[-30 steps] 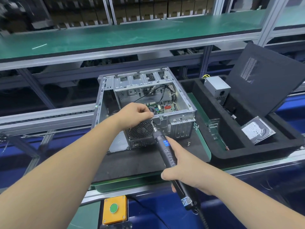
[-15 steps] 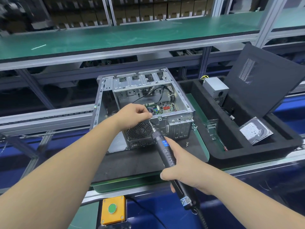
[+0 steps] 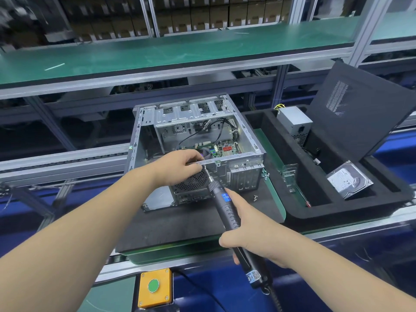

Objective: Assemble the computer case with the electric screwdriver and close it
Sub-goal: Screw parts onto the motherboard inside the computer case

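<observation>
A long green shelf (image 3: 180,52) on a silver metal frame (image 3: 282,82) spans the scene above the dark surface (image 3: 180,224). Behind it, racks hold rows of brown boxes (image 3: 202,16). A yellow box with a green button (image 3: 155,287) sits at the near edge. Blue panels (image 3: 394,140) line the sides.

An open grey metal computer case (image 3: 195,140) is lying on a dark mat, motherboard and cables showing, as a black electric screwdriver (image 3: 227,210) is angling its bit against the near top edge.

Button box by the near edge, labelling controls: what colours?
Orange-yellow box with a green round button; head view.
</observation>
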Demonstrator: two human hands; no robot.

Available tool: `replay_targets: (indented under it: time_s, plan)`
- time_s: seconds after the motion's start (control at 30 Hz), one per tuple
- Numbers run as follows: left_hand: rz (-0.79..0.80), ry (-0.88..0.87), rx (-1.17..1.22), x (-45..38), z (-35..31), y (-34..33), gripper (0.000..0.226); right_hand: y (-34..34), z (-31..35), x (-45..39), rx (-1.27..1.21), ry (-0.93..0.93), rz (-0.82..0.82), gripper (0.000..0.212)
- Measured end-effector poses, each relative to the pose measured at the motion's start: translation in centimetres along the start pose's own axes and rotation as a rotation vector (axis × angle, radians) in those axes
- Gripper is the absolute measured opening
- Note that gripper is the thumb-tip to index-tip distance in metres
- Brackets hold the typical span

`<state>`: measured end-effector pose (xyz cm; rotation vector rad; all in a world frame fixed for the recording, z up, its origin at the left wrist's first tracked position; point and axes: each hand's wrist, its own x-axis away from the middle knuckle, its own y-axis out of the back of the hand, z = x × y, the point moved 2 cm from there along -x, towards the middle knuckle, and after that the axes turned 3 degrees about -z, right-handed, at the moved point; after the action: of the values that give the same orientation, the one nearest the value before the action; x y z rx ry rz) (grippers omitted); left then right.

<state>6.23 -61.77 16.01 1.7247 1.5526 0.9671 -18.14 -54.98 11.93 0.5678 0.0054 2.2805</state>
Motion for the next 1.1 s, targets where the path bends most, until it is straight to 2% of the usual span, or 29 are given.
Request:
replay_targets:
  time_s: [0.23,0.5,0.7,0.87,1.1]
  plan:
    - [-0.003,-0.039,-0.053,-0.3,0.4,0.0,0.026,0.0,-0.2,-0.2,0.004,-0.001,0.004,0.108]
    - [-0.034,-0.049,-0.064,-0.2,0.6,-0.3,0.023,0.1,0.0,-0.1,-0.016,0.005,0.009,0.105]
    - [-0.034,-0.143,-0.134,0.4,0.4,-0.4,0.036,-0.1,-0.1,-0.3,-0.029,-0.006,0.014,0.106]
    - [-0.078,-0.255,-0.229,0.9,0.0,-0.4,0.036,0.0,-0.1,-0.1,-0.045,-0.011,0.015,0.103]
    - [-0.083,-0.239,-0.295,0.9,0.2,-0.6,0.035,0.4,0.1,0.1,-0.021,-0.008,0.005,0.104]
